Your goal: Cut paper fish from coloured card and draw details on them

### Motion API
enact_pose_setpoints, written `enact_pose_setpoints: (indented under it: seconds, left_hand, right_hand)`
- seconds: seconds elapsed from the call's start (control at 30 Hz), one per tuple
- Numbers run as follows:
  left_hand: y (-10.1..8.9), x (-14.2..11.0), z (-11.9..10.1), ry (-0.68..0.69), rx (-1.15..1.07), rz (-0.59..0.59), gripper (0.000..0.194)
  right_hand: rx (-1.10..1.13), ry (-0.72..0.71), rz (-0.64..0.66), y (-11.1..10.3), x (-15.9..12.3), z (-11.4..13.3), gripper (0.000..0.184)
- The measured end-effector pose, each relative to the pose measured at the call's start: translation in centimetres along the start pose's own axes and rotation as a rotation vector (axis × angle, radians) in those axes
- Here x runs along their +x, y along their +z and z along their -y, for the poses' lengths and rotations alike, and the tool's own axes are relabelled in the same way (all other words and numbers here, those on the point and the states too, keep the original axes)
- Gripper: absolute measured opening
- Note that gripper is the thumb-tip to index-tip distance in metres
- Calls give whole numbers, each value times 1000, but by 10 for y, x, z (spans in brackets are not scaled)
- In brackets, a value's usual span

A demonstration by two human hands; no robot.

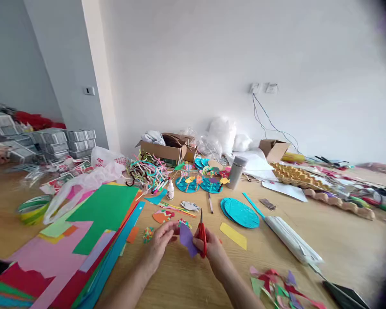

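Observation:
In the head view, my right hand (214, 249) grips a pair of scissors (203, 242) by its red handles, with the blades pointing up and away from me. A small piece of purple paper (187, 241) is between my hands, and my right thumb lies against its edge. My left hand (163, 237) is curled at the paper's left edge, fingertips partly hidden behind it. Just beyond the paper is a small multicoloured piece (184, 223). An orange paper fish (163, 216) and a pile of tiny paper bits (148, 234) lie near my left hand.
Coloured paper sheets (106, 206) are stacked left. Blue ovals (241, 213), a yellow paper piece (233, 235) and a long white pack (292, 238) lie right. Scraps (281, 287) are at front right. A glue bottle (170, 190) and a grey flask (237, 172) stand behind.

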State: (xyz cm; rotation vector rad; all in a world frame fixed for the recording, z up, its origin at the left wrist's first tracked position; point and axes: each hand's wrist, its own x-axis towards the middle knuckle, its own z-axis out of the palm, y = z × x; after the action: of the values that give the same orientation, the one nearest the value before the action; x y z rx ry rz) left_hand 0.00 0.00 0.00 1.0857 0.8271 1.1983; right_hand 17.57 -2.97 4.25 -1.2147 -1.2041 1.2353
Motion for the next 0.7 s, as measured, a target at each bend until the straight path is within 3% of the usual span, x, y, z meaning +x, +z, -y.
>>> enact_pose_setpoints:
  seconds: [0.23,0.43,0.7]
  left_hand:
    - [3,-8,-5,0,2,40,37]
    - [6,-12,-14,-36,44,-1,25]
    - [19,-18,-20,-122,82,149,36]
  right_hand:
    - [-14,-33,-47,4,3,-4,21]
    - [-28,-92,-100,7,3,-8,23]
    - [-79,-161,-102,12,2,-18,20]
